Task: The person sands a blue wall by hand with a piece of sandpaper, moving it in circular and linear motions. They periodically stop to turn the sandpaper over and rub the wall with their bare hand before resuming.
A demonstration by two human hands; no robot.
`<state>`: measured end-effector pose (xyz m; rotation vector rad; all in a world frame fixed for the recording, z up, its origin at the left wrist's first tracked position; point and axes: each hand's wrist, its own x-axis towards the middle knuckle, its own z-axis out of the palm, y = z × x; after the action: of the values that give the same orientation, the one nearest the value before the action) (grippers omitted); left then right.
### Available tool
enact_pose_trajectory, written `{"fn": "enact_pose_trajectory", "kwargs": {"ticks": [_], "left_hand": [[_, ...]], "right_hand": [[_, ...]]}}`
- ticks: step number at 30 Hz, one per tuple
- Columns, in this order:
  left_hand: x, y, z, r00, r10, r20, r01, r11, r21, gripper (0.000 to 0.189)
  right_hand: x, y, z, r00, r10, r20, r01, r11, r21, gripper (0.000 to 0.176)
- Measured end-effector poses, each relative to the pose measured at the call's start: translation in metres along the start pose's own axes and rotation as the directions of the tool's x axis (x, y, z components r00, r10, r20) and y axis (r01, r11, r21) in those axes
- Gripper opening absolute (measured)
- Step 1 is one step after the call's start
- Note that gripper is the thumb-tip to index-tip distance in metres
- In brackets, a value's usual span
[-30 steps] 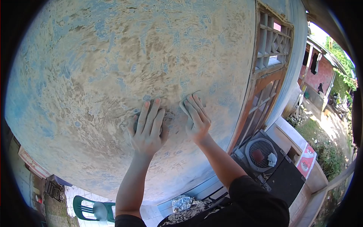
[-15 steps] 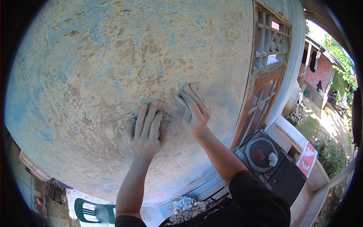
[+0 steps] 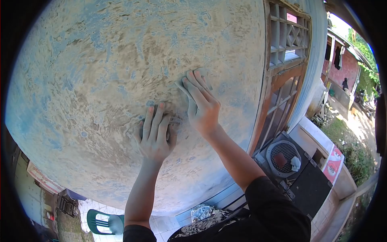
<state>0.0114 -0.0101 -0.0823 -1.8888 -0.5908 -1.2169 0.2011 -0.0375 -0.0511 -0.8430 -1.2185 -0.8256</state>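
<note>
A tall wall [image 3: 100, 68] with worn, blotchy blue and beige paint fills most of the view. My left hand [image 3: 155, 137] lies against it, fingers spread and pointing up, with dark shadow around the fingertips and thumb. Higher and to the right, my right hand [image 3: 203, 107] presses a thin grey folded piece of sandpaper [image 3: 182, 86] to the wall. Its edges stick out on both sides of the fingers; the rest is hidden beneath them. Pale dust coats both hands.
A wooden door frame with a lattice vent [image 3: 288, 36] borders the wall on the right. Below it stands a black speaker box [image 3: 308, 187] with a round grille. A green plastic chair [image 3: 98, 222] is at lower left, and a crumpled plastic bag [image 3: 201, 212] lies near the wall's foot.
My right hand has slid up and slightly left along the wall with the sandpaper. The left hand stays at nearly the same spot. The view has shifted slightly.
</note>
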Motion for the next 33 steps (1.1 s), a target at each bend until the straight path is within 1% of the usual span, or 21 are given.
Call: {"fn": "enact_pose_trajectory", "kwargs": {"ticks": [3, 4, 5, 6, 7, 8, 9, 11, 12, 14, 15, 17, 18, 20, 21, 23, 27, 29, 30, 32, 33], "left_hand": [[0.004, 0.001, -0.008, 1.0, -0.008, -0.003, 0.008, 0.995, -0.096, 0.029], [0.008, 0.006, -0.015, 0.996, -0.084, 0.007, 0.083, 0.968, -0.237, 0.031], [0.011, 0.011, -0.019, 0.988, -0.155, 0.028, 0.154, 0.915, -0.373, 0.034], [0.011, 0.017, -0.02, 0.987, -0.16, 0.028, 0.159, 0.914, -0.374, 0.034], [0.011, 0.023, -0.022, 0.968, -0.233, 0.089, 0.242, 0.792, -0.56, 0.037], [0.009, 0.03, -0.024, 0.943, -0.29, 0.165, 0.317, 0.626, -0.712, 0.041], [0.011, 0.039, -0.029, 0.94, -0.295, 0.172, 0.326, 0.625, -0.709, 0.041], [0.018, 0.053, -0.04, 0.861, -0.266, 0.433, 0.503, 0.321, -0.803, 0.04], [0.016, 0.053, -0.04, 0.859, -0.268, 0.436, 0.506, 0.322, -0.8, 0.04], [0.01, 0.055, -0.035, 0.749, -0.188, 0.635, 0.659, 0.116, -0.743, 0.035], [0.006, 0.056, -0.034, 0.749, -0.187, 0.636, 0.659, 0.116, -0.743, 0.035], [0.003, 0.057, -0.032, 0.738, -0.227, 0.636, 0.654, 0.005, -0.757, 0.029], [0.004, 0.057, -0.033, 0.741, -0.227, 0.632, 0.649, 0.006, -0.76, 0.029], [0.006, 0.054, -0.034, 0.747, -0.256, 0.613, 0.65, 0.088, -0.755, 0.029], [0.01, 0.053, -0.038, 0.748, -0.257, 0.612, 0.649, 0.086, -0.756, 0.029], [0.02, 0.05, -0.046, 0.793, -0.224, 0.566, 0.609, 0.3, -0.734, 0.026], [0.022, 0.048, -0.046, 0.825, -0.168, 0.54, 0.563, 0.332, -0.757, 0.025], [0.024, 0.054, -0.047, 0.864, -0.138, 0.484, 0.501, 0.332, -0.799, 0.024], [0.023, 0.055, -0.045, 0.863, -0.14, 0.485, 0.503, 0.332, -0.798, 0.024], [0.022, 0.057, -0.038, 0.933, -0.163, 0.322, 0.36, 0.463, -0.81, 0.027], [0.02, 0.058, -0.037, 0.933, -0.166, 0.321, 0.361, 0.464, -0.809, 0.027]], "right_hand": [[0.006, -0.009, -0.019, 0.999, 0.019, 0.04, -0.019, 1.0, 0.012, 0.024], [-0.002, -0.014, -0.036, 0.928, 0.343, 0.147, -0.364, 0.917, 0.16, 0.023], [-0.009, -0.018, -0.051, 0.743, 0.602, 0.293, -0.667, 0.7, 0.254, 0.025], [-0.018, -0.018, -0.062, 0.743, 0.6, 0.296, -0.667, 0.702, 0.251, 0.025], [-0.029, -0.017, -0.07, 0.611, 0.7, 0.37, -0.765, 0.402, 0.503, 0.027], [-0.038, -0.017, -0.076, 0.47, 0.74, 0.481, -0.74, 0.033, 0.671, 0.029], [-0.042, -0.021, -0.081, 0.463, 0.74, 0.488, -0.746, 0.027, 0.666, 0.029], [-0.047, -0.028, -0.088, 0.358, 0.788, 0.501, -0.735, -0.093, 0.672, 0.025], [-0.05, -0.031, -0.089, 0.355, 0.787, 0.504, -0.736, -0.097, 0.67, 0.025], [-0.059, -0.033, -0.09, 0.329, 0.794, 0.511, -0.736, -0.124, 0.666, 0.023], [-0.064, -0.033, -0.091, 0.329, 0.794, 0.511, -0.735, -0.124, 0.666, 0.023], [-0.073, -0.028, -0.095, 0.386, 0.749, 0.538, -0.745, -0.09, 0.661, 0.021], [-0.077, -0.026, -0.097, 0.392, 0.748, 0.536, -0.744, -0.085, 0.663, 0.021], [-0.088, -0.021, -0.102, 0.435, 0.636, 0.637, -0.711, -0.192, 0.677, 0.025], [-0.092, -0.019, -0.106, 0.436, 0.636, 0.637, -0.712, -0.189, 0.676, 0.025], [-0.099, -0.013, -0.115, 0.481, 0.455, 0.749, -0.789, -0.149, 0.597, 0.037], [-0.088, -0.016, -0.124, 0.486, 0.395, 0.779, -0.828, -0.078, 0.556, 0.052], [-0.085, -0.02, -0.119, 0.559, 0.29, 0.777, -0.78, -0.133, 0.611, 0.055], [-0.086, -0.023, -0.115, 0.558, 0.289, 0.778, -0.781, -0.134, 0.61, 0.055], [-0.089, -0.031, -0.109, 0.555, 0.371, 0.745, -0.727, -0.219, 0.651, 0.048], [-0.09, -0.035, -0.106, 0.555, 0.368, 0.746, -0.728, -0.219, 0.649, 0.048]]}}
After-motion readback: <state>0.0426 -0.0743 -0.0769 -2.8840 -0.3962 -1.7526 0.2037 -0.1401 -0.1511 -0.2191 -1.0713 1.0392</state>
